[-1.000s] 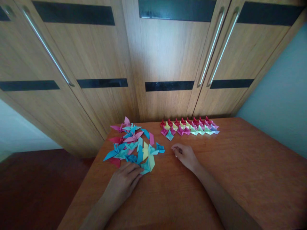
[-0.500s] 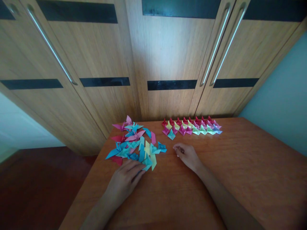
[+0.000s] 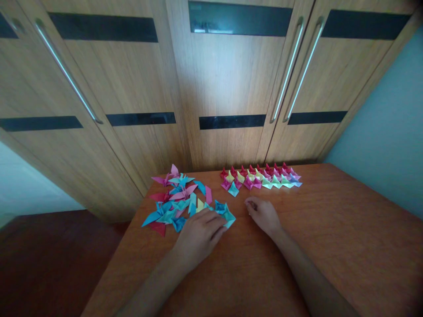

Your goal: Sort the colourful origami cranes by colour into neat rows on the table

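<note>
Left hand (image 3: 201,237) pinches, right hand (image 3: 262,215) curls closed, both over the counter (image 3: 238,268). By its left edge lies a loose paper heap (image 3: 180,205); along its back edge, snug folded rows (image 3: 257,181) — seemingly for neatness. One turquoise piece (image 3: 228,214), beside the heap, fills that pinch — gripped sideways, probably sparing its folds.

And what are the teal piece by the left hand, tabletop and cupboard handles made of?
Teal piece: likely matte paper, by its sharp creases. Tabletop: satin brown wood or wood-look laminate, from its faint streaks. Cupboard handles: probably polished metal, given their silvery shine.
</note>
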The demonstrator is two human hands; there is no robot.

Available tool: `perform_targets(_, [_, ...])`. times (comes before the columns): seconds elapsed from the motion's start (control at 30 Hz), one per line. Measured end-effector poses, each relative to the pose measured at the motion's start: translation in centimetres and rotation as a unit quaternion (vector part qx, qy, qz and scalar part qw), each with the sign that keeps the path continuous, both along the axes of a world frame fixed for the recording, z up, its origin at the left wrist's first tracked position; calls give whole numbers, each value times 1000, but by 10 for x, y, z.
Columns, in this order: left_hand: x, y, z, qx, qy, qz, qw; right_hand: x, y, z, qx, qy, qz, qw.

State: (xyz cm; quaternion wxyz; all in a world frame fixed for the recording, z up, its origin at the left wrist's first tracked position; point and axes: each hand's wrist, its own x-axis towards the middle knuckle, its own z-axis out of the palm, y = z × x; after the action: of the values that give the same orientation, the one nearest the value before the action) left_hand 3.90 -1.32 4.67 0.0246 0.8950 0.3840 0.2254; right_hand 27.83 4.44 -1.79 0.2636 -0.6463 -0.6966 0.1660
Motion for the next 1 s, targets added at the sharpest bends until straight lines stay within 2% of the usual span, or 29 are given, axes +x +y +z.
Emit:
perform_targets(0.17, [47,37,8,4,88,9,996,16,4,3,-11,-55,-78,995])
perform_targets(0.4, [92,76,-1,15,172,42,984,21,8,3,-64,-96,-116,986])
perform_targets(0.5, [103,85,-7,15,175,52,983,20,8,3,-82,-100,-114,985])
perform_targets(0.67, [113,96,-13,8,180,69,981,20,7,4,-71,-100,-99,988])
perform_targets(1.0, [122,101,-18,-10,171,87,981,18,7,2,-64,-109,-102,987])
